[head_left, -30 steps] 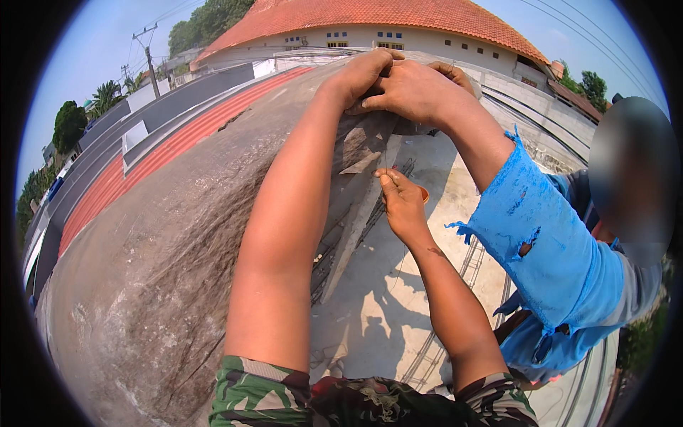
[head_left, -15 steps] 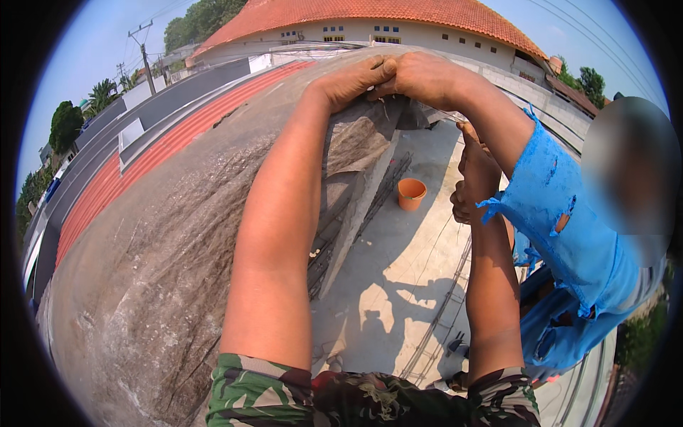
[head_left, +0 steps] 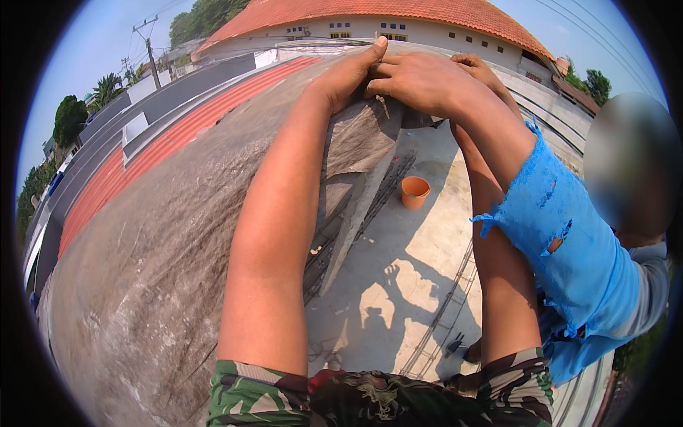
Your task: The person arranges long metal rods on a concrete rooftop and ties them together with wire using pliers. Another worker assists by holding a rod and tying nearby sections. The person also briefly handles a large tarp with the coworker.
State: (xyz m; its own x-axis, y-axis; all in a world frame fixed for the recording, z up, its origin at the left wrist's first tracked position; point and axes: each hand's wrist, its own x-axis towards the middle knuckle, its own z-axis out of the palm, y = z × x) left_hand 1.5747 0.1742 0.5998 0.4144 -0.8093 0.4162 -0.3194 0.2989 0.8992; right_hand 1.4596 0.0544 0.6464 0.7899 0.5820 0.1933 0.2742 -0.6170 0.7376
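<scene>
A worn grey-brown sheet (head_left: 163, 249) drapes over a long raised form at my left. My left hand (head_left: 353, 71) grips it at its far upper end, thumb pointing up and the other fingers partly hidden. A co-worker's hand (head_left: 420, 78) lies against mine, its fingers reaching over the same spot. My right forearm (head_left: 501, 277) runs up beneath the co-worker's blue sleeve (head_left: 562, 228). My right hand is hidden behind that person's arm. Another hand (head_left: 480, 67), apparently the co-worker's, shows just beyond.
An orange bucket (head_left: 414, 192) stands on the concrete floor (head_left: 377, 249) below. Steel rebar frames (head_left: 445, 313) lie along it. The co-worker (head_left: 626, 285) is close on my right. Red corrugated roofing (head_left: 142, 167) borders the sheet's left, and a tiled-roof building (head_left: 398, 18) stands behind.
My left thumb has lifted. My right hand has moved up from beside the co-worker's forearm to behind it. The co-worker's near hand has flattened, and another hand has appeared beyond it.
</scene>
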